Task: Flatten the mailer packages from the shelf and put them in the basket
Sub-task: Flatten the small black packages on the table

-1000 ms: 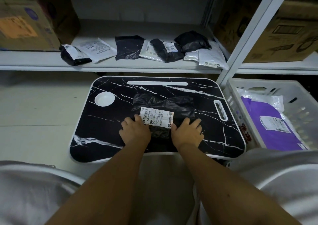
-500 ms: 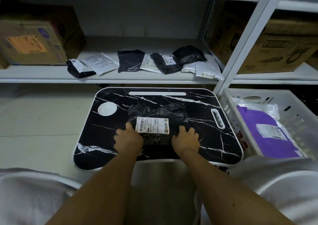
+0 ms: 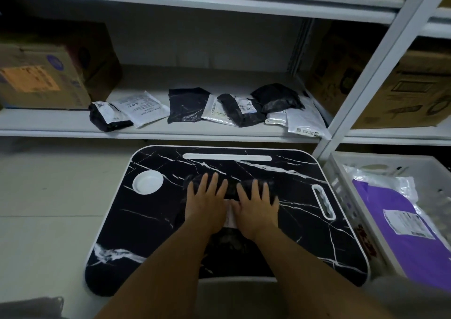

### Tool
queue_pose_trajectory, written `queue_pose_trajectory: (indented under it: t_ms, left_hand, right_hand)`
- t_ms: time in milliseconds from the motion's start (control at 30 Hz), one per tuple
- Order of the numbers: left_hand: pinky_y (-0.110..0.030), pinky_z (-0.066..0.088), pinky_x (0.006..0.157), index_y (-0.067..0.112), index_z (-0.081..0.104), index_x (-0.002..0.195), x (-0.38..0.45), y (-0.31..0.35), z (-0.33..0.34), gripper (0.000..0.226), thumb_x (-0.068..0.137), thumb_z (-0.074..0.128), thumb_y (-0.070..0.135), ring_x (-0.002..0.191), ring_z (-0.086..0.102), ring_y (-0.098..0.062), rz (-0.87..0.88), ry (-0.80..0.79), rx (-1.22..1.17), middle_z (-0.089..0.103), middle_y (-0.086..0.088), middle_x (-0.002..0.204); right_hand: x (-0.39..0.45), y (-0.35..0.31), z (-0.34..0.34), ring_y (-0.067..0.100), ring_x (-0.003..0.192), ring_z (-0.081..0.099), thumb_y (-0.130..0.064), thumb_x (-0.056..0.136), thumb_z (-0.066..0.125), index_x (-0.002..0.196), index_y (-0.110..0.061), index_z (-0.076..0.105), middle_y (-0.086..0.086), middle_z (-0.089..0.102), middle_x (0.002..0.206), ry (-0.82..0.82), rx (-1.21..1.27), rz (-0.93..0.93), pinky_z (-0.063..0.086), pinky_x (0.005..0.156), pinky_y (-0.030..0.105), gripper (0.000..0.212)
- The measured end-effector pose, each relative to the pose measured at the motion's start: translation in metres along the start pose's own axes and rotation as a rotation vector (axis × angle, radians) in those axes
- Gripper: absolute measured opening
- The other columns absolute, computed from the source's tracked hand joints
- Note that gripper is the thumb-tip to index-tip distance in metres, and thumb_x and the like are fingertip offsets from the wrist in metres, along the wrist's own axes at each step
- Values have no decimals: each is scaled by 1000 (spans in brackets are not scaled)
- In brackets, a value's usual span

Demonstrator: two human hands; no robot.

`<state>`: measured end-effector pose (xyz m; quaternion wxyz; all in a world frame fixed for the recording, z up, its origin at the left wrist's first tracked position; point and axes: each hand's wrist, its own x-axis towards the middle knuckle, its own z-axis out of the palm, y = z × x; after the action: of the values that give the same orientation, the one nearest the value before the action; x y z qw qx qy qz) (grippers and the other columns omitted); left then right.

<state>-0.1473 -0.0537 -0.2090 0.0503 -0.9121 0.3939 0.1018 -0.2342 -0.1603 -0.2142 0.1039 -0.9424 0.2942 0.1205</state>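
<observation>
Two hands, the left hand (image 3: 206, 202) and right hand (image 3: 256, 205), lie side by side, fingers (image 3: 214, 184) straight and spread, palms pressing a black mailer (image 3: 229, 239) flat on the marbled worktop (image 3: 146, 221). At the right the white basket (image 3: 341, 196) already holds a purple mailer (image 3: 395, 233) on clear ones. Several crumpled mailers (image 3: 188, 105) wait on the shelf (image 3: 61, 126) ahead, so most work likely remains. The basket touches the worktop's right edge, a short open path; the shelf lip sits just beyond the far edge
</observation>
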Motion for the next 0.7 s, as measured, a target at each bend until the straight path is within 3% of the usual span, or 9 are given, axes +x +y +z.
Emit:
queue_pose_trajectory:
  t_ms: [100, 200, 267, 333, 467, 600, 700]
  left_hand:
    - [-56, 6, 117, 29, -1, 153, 6, -1, 12, 57, 102, 17, 47, 148, -3, -26, -29, -80, -85, -3, -1, 162]
    - [-54, 16, 115, 28, 19, 150, 8, 3, 12, 51, 102, 19, 45, 142, 22, -29, -37, -6, -52, 24, -4, 156]
    - [-49, 24, 110, 27, 40, 135, 14, 7, 4, 40, 101, 25, 43, 128, 39, -27, -35, 89, -20, 46, -3, 138]
    - [-44, 30, 106, 25, 49, 124, 25, 13, -6, 33, 100, 31, 40, 122, 43, -25, -41, 132, -27, 52, -3, 128]
    - [-41, 35, 101, 20, 48, 128, 56, 24, -25, 39, 98, 36, 42, 122, 43, -25, -45, 171, -70, 49, -6, 129]
    - [-43, 34, 103, 20, 44, 134, 91, 25, -38, 44, 98, 35, 44, 127, 41, -26, -25, 154, -113, 46, -6, 137]
    - [-48, 27, 109, 22, 34, 143, 119, 25, -39, 51, 98, 33, 47, 139, 28, -29, -36, 44, -132, 30, -5, 151]
  right_hand:
    - [7, 7, 7, 36, 148, -1, -58, 100, 13, 154, -36, 7, 5, 0, 163, -87, 7, 42, 10, 115, 59, 59]
    - [9, 6, 6, 35, 139, 26, -54, 100, 17, 147, -32, 31, 5, 30, 154, 69, -40, 50, 24, 108, 54, 54]
    - [14, 6, 2, 28, 122, 43, -51, 101, 20, 128, -26, 52, 2, 52, 132, 209, -63, 64, 32, 98, 47, 49]
    - [22, 7, -2, 24, 107, 50, -46, 101, 25, 111, -22, 63, 1, 60, 114, 348, -58, 73, 34, 87, 43, 46]
    - [52, 16, -26, 23, 102, 52, -38, 99, 38, 109, -18, 63, 4, 56, 111, 520, -35, 86, 39, 84, 41, 34]
    - [89, 32, -69, 27, 119, 44, -31, 97, 42, 124, -16, 55, 6, 43, 138, 583, -46, 77, 36, 94, 42, 34]
    - [122, 45, -97, 27, 130, 35, -27, 97, 41, 135, -17, 47, 4, 27, 153, 560, -113, 93, 33, 100, 44, 40]
